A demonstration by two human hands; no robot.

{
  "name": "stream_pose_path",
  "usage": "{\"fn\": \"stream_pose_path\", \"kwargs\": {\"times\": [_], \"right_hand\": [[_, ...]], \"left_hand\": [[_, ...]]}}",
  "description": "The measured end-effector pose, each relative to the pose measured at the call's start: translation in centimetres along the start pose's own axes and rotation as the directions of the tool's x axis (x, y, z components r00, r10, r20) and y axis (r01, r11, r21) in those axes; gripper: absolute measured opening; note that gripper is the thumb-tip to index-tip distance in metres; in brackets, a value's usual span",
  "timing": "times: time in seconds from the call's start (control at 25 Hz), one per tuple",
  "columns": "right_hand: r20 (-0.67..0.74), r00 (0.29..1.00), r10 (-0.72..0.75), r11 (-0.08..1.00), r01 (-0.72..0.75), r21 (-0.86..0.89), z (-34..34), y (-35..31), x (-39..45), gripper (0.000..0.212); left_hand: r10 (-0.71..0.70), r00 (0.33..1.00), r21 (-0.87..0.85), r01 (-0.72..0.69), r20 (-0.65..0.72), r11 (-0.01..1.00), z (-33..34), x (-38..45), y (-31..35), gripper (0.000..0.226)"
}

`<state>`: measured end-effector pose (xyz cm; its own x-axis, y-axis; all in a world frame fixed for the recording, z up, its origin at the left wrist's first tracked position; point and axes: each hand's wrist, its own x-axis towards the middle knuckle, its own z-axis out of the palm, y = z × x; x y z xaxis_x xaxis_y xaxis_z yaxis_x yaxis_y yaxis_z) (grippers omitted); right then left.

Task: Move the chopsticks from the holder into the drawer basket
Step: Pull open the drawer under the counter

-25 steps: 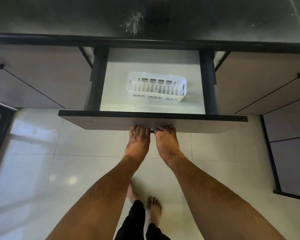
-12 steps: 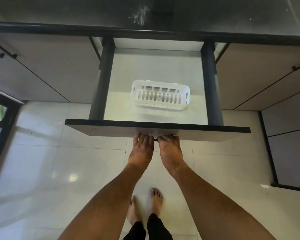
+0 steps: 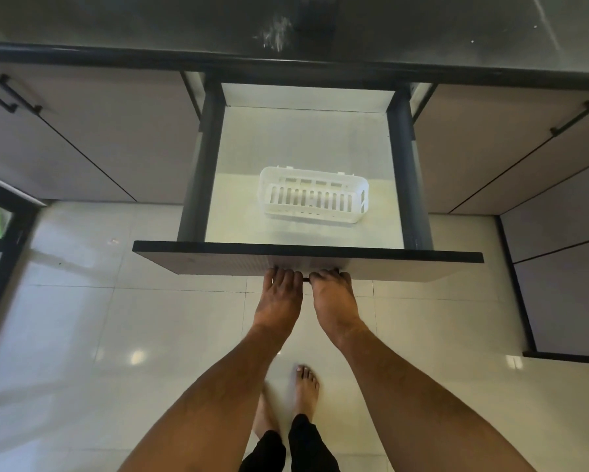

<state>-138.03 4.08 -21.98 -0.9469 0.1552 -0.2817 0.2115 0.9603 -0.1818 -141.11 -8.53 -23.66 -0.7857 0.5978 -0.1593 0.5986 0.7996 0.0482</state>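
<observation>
opening the drawer: chopsticks not yet touched

standing wide open, the grey-walled pull-out drawer with a dark front panel (image 3: pixel 306 258) shows its pale floor; in it, toward the front right, sits the empty white slotted plastic basket (image 3: pixel 313 198); left hand (image 3: pixel 279 299) and right hand (image 3: pixel 334 301) sit side by side, fingers curled tight over the thin black handle (image 3: pixel 306 280); neither chopsticks nor holder is in view; every transfer looks still left to do.

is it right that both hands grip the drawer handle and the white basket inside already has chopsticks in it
Not quite. The head view shows the white basket empty, no chopsticks in it. The left hand and right hand do both grip the drawer handle.
</observation>
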Motion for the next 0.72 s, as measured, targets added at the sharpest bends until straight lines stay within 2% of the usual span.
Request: {"fn": "stream_pose_path", "kwargs": {"times": [0.12, 0.28, 0.44, 0.56, 0.72], "right_hand": [[0.023, 1.000, -0.019, 1.000, 0.019, -0.023, -0.3, 0.0, -0.5, 0.041], [-0.045, 0.999, -0.027, 1.000, 0.026, -0.016, -1.4, -0.7, -2.0, 0.041], [-0.217, 0.974, -0.070, 0.998, 0.069, -0.010, -4.0, -0.6, -3.9, 0.041], [-0.359, 0.929, -0.096, 0.995, 0.097, -0.014, -6.7, 0.1, -4.9, 0.051], [-0.419, 0.903, -0.091, 0.995, 0.064, -0.077, -10.8, 1.5, -4.2, 0.050]], "left_hand": [[0.007, 1.000, -0.003, -0.007, 0.024, 1.000, -0.5, 0.0, -0.2, 0.066], [0.047, 0.999, 0.007, -0.047, -0.004, 0.999, -1.8, -1.2, -0.5, 0.053], [0.135, 0.982, 0.027, -0.133, -0.131, 0.991, -4.5, -2.0, -0.7, 0.037], [0.179, 0.949, 0.015, -0.181, -0.260, 0.983, -7.5, -1.5, -0.6, 0.041], [0.126, 0.933, 0.010, -0.130, -0.337, 0.991, -11.9, 0.6, -0.6, 0.046]]}}
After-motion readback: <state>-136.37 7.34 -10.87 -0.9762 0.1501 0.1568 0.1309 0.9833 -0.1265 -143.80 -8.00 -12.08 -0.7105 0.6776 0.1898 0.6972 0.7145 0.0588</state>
